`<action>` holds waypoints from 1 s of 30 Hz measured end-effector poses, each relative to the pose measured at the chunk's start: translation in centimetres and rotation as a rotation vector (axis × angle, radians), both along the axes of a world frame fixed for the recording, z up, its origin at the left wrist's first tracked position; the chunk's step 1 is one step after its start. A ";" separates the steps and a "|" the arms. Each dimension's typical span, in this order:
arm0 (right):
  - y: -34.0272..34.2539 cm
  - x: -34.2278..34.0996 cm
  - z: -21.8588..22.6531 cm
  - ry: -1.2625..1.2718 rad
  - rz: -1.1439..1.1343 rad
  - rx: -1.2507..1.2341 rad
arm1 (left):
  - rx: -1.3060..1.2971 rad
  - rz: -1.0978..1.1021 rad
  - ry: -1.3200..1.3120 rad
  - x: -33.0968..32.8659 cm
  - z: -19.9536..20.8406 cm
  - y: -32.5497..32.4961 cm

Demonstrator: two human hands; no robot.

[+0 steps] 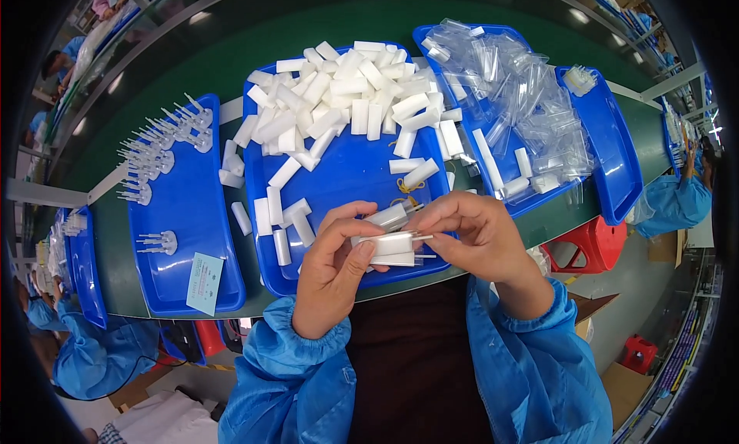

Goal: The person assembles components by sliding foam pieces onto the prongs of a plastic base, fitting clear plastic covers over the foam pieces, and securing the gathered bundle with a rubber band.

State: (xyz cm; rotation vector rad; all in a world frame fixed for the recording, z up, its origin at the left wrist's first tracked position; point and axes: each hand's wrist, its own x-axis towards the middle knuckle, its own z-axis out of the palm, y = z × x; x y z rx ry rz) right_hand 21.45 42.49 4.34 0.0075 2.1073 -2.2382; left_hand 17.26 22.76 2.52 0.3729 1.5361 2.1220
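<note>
My left hand (337, 247) is closed around a small bundle of white foam blocks (392, 245), with clear plastic about some of them. Thin pale rods stick out of the bundle's right end. There the thumb and fingers of my right hand (479, 234) are pinched together on the rod ends; the exact grip is partly hidden. Both hands are over the near edge of a blue tray (346, 170). A heap of loose white foam blocks (339, 90) fills its far half, and several more lie near my left hand. Yellow rubber bands (410, 186) lie beyond the bundle.
The left blue tray (181, 236) bears several white pronged parts (150, 155) and a light blue paper slip (205, 282). Clear plastic sleeves (523, 97) heap in the right tray. Another tray (616, 151) holds one pronged cluster. A red stool (593, 245) stands below; co-workers sit either side.
</note>
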 end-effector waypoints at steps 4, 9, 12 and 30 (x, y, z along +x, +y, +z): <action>1.0 -0.2 0.2 -0.052 0.110 -0.052 | 0.011 -0.040 -0.016 -0.2 -0.2 0.0; 1.4 -0.1 -0.3 0.022 0.149 0.079 | -0.011 -0.070 0.004 -0.1 -0.2 0.2; 1.6 -0.2 -0.3 0.023 0.157 0.144 | -0.024 -0.082 0.008 -0.2 -0.3 0.3; 1.0 0.6 -0.1 -0.112 0.069 0.104 | -0.113 -0.099 0.093 -0.1 -0.3 0.3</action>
